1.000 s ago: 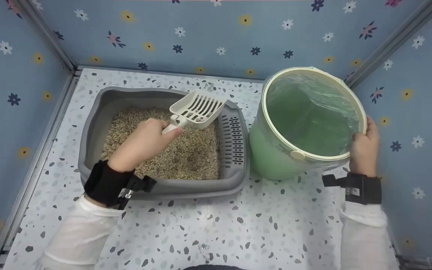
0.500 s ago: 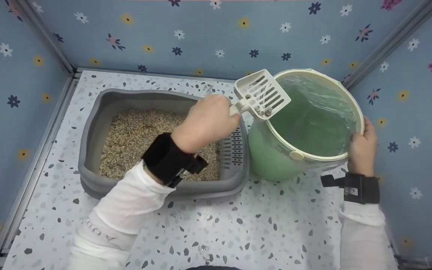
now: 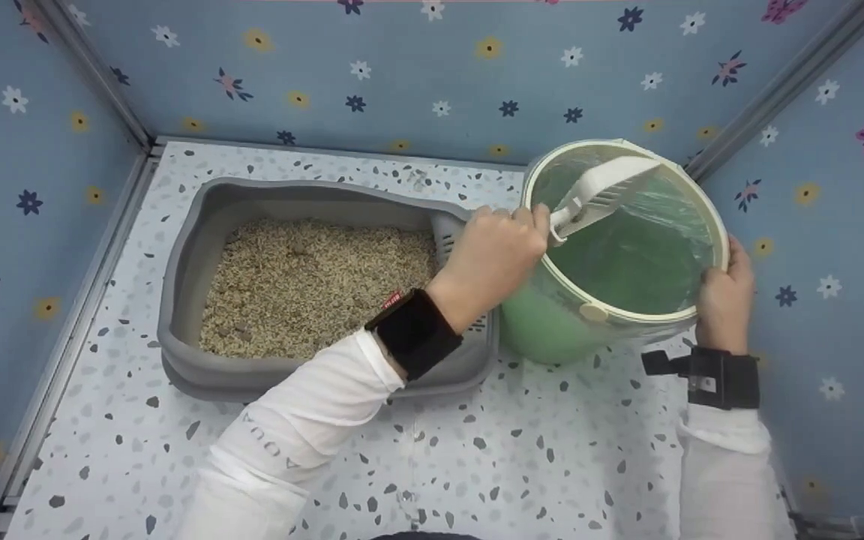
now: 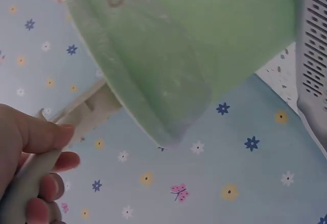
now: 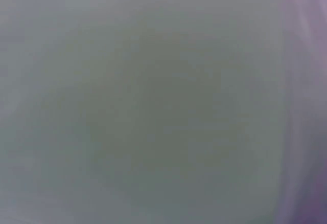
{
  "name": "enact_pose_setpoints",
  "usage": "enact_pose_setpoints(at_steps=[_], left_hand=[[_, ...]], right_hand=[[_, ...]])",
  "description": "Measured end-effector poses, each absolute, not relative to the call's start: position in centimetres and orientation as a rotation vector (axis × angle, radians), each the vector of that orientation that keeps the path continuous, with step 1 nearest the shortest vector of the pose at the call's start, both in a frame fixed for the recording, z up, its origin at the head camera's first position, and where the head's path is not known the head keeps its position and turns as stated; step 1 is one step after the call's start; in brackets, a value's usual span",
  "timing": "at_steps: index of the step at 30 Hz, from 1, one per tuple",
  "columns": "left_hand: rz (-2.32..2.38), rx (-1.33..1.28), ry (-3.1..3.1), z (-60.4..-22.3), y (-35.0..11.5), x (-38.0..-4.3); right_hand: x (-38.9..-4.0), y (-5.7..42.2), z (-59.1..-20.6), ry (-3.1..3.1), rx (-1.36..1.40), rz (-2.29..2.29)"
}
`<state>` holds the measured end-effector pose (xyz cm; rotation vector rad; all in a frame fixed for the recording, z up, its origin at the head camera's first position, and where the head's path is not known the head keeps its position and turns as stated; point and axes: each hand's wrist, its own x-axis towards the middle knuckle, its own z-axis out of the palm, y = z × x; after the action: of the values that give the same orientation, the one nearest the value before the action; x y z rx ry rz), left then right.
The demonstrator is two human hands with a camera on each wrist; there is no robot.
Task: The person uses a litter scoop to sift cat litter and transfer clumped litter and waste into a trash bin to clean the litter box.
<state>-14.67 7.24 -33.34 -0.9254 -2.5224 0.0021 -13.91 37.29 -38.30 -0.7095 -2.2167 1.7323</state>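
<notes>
My left hand (image 3: 496,251) grips the handle of a white slotted litter scoop (image 3: 608,191), which is tipped on its side over the mouth of a green bin (image 3: 552,322). In the left wrist view the fingers (image 4: 48,134) curl round the scoop's handle (image 4: 30,183), and part of its head is behind the bin's rim. A clear plastic bag (image 3: 664,191) lines the bin and folds over its cream rim. The right hand (image 3: 728,300) holds that rim at the right, thumb on top. The right wrist view is only a greenish-grey blur.
A grey litter box (image 3: 252,375) with brown granular litter (image 3: 312,292) stands left of the bin, its slotted ledge partly under my left arm. Both rest on a white speckled surface (image 3: 477,465). Blue flowered walls (image 3: 402,60) enclose the back and sides.
My left hand has carried the scoop rightward from above the litter box to over the bin and turned it on its side. Clumps seen in it half a second ago no longer show. Right hand keeps its hold.
</notes>
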Motion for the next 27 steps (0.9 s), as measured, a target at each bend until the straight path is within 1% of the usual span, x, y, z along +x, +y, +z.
enact_pose_setpoints(at_steps=[4,10,20,27], left_hand=[[0.214,-1.039,-2.269,-35.0,6.6,-15.2],[0.279,-1.012,-2.012,-36.8,5.4,-15.9],[0.015,-0.908,-1.981,-36.9,2.5,-15.3],[-0.386,-0.813,-2.071,-37.3,-0.4,-14.4]], right_hand=[[-13.9,37.3,-38.3,-2.205,-0.696,1.739],[-14.0,37.2,-38.3,-2.199,-0.712,1.719],[-13.9,37.2,-38.3,-2.224,-0.714,1.719],[-13.9,37.1,-38.2,-2.22,-0.731,1.72]])
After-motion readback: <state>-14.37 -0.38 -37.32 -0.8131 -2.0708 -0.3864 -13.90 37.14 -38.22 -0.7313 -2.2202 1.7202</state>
